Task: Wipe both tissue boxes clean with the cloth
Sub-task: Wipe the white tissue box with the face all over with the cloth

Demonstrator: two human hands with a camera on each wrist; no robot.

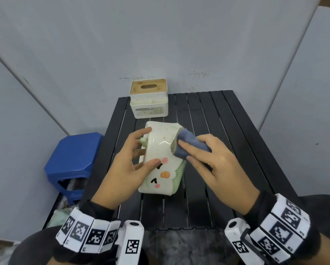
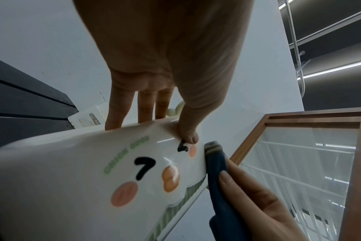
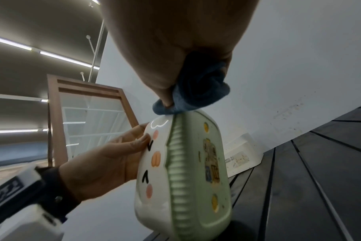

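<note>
A white tissue box with a cartoon face and a green ribbed base (image 1: 163, 153) (image 2: 93, 171) (image 3: 181, 171) stands tipped on its side in the middle of the black slatted table (image 1: 227, 150). My left hand (image 1: 129, 159) (image 2: 155, 114) grips it, thumb on the face and fingers over its far left side. My right hand (image 1: 210, 159) (image 3: 175, 57) holds a folded blue cloth (image 1: 187, 144) (image 2: 218, 179) (image 3: 196, 91) and presses it against the box's upper right edge. A second, white tissue box with a wooden lid (image 1: 149, 98) (image 3: 241, 154) stands at the table's far left edge, untouched.
A blue plastic stool (image 1: 72, 161) stands left of the table, low down. Grey partition walls (image 1: 160, 44) close in behind and on both sides. Bare slats lie to the right of the boxes and in front of them.
</note>
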